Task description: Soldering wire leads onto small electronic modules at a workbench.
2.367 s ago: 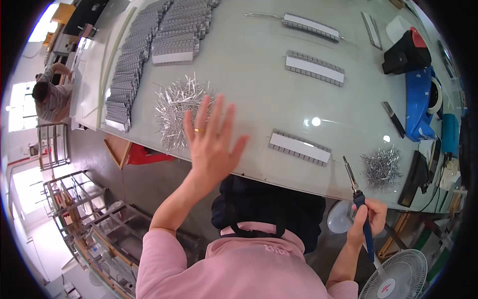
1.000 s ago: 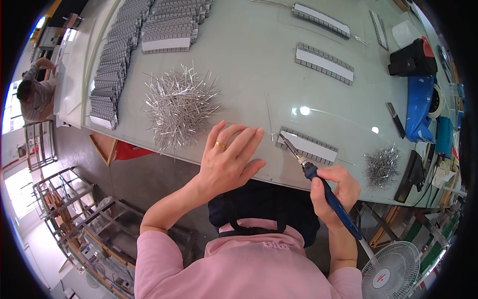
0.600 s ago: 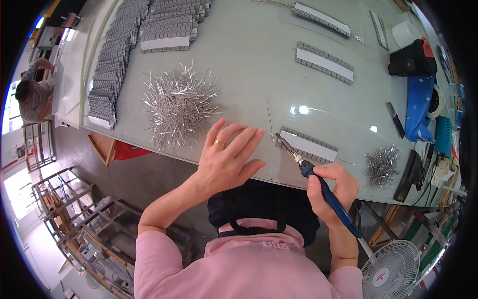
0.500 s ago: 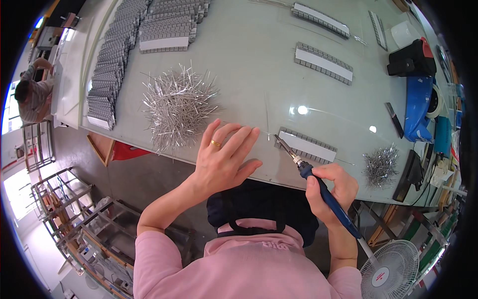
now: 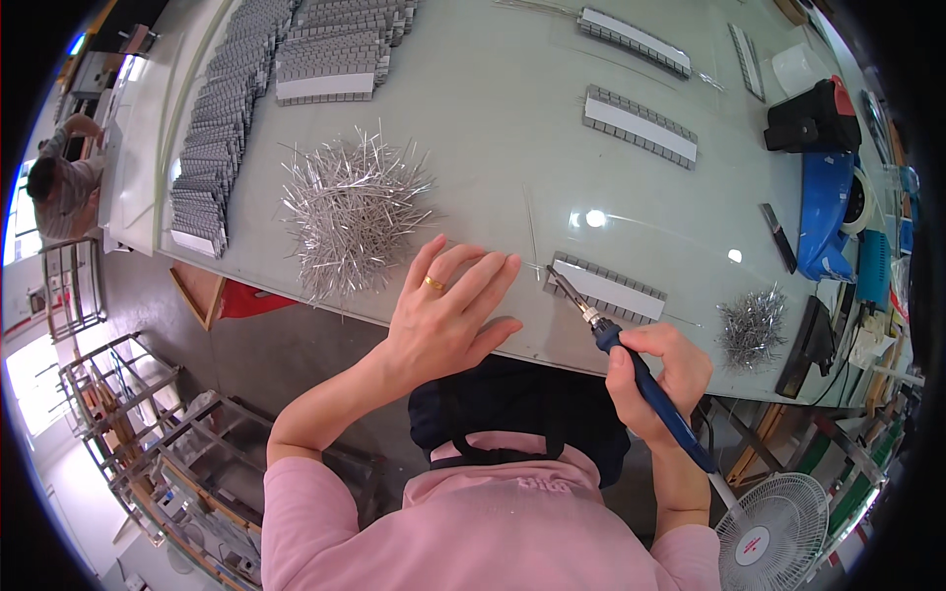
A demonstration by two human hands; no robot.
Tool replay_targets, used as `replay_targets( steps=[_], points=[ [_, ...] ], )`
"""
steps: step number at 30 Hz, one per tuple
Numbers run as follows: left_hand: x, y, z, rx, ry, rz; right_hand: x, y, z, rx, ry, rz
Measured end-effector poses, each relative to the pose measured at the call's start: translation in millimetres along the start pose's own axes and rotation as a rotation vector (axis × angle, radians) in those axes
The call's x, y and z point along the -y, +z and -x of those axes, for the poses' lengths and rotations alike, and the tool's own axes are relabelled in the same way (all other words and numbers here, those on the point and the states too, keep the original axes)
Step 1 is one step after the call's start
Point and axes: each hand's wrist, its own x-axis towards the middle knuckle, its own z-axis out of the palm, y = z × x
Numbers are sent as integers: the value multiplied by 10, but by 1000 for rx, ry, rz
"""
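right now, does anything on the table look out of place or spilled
Nothing looks clearly spilled, but a thin wire lies near the left hand, apart from the big silver heap, so it looks stray.

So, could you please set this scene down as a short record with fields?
Left hand: palm down, fingertips left of the near grey-and-white strip
Right hand: gripping a blue-handled soldering iron, its tip at that strip's left end; contact unclear
Large wire pile: on the table, beyond the left forearm
Small wire pile: right of that strip
Stacked strips: table's upper left
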Motion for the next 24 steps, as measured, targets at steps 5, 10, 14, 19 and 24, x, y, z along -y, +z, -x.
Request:
replay_targets(
  steps=[5,10,14,19,24],
  points=[
    [3,-3,0,15,1,1,22,3,-14,57,54,-11],
    [5,-7,0,17,2,-7,35,10,-47,76,21,1],
    [1,-17,3,-1,-1,-35,94,3,-74,127,-17,51],
    [67,-126,96,-56,-29,-190,-40,25,-26,68,8,-38],
    [-33,-195,-172,-1,-43,-84,-20,59,4,38,4,-65]
  ],
)
